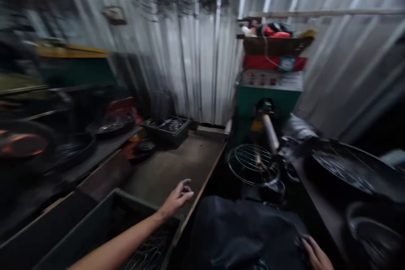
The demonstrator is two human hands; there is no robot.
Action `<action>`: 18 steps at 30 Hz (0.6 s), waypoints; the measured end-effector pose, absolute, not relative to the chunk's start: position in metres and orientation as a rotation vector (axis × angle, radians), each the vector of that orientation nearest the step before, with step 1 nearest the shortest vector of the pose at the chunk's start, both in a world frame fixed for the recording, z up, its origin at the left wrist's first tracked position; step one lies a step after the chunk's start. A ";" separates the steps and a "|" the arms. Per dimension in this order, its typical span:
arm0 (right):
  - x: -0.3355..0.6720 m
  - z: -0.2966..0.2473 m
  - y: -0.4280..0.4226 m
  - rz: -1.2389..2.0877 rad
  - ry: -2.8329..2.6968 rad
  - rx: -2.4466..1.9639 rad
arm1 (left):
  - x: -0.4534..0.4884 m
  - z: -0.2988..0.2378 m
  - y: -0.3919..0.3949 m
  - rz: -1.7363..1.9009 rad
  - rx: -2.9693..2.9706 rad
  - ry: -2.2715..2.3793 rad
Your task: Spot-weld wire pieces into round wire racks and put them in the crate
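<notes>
My left hand (177, 198) hangs over the green crate (117, 196), near the wooden edge of a low board. Its fingers are loosely curled, the thumb stands apart, and nothing shows between them. Bent metal wire pieces (150, 249) lie inside that crate beneath my forearm. At the lower right, my right hand (316, 254) rests with fingers extended against the side of the dark cloth (247, 232) over my lap; part of it is cut off by the frame. A round wire grate (253, 163) sits in front of the green machine (268, 101), beyond my knees.
A smaller crate (169, 130) with metal parts stands on the board (177, 158) by the corrugated wall. Large dark pans (357, 168) holding metal pieces stand to the right. Further pans (74, 147) line the blurred left bench. Red items lie on the machine's top shelf.
</notes>
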State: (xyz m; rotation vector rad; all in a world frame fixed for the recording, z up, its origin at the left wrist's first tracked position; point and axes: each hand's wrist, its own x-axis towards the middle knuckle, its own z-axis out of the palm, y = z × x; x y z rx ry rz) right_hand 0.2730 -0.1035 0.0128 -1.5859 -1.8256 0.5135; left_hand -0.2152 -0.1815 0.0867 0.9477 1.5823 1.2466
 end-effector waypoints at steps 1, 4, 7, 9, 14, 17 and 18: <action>0.276 0.009 -0.110 0.596 -1.758 -1.604 | -0.218 0.095 -0.177 1.187 0.972 1.623; 0.271 0.001 -0.115 0.721 -1.648 -1.592 | -0.193 0.103 -0.151 1.148 0.968 1.682; 0.264 -0.006 -0.116 0.707 -1.630 -1.542 | -0.149 0.102 -0.108 1.227 0.828 1.627; 0.263 -0.010 -0.119 0.684 -1.650 -1.502 | -0.124 0.105 -0.072 1.215 0.709 1.591; 0.269 -0.018 -0.127 0.636 -1.693 -1.429 | -0.095 0.122 -0.003 1.021 0.539 1.540; 0.269 -0.019 -0.126 0.629 -1.702 -1.409 | -0.089 0.124 0.011 0.986 0.522 1.511; 0.269 -0.019 -0.124 0.636 -1.702 -1.404 | -0.088 0.123 0.013 0.989 0.501 1.508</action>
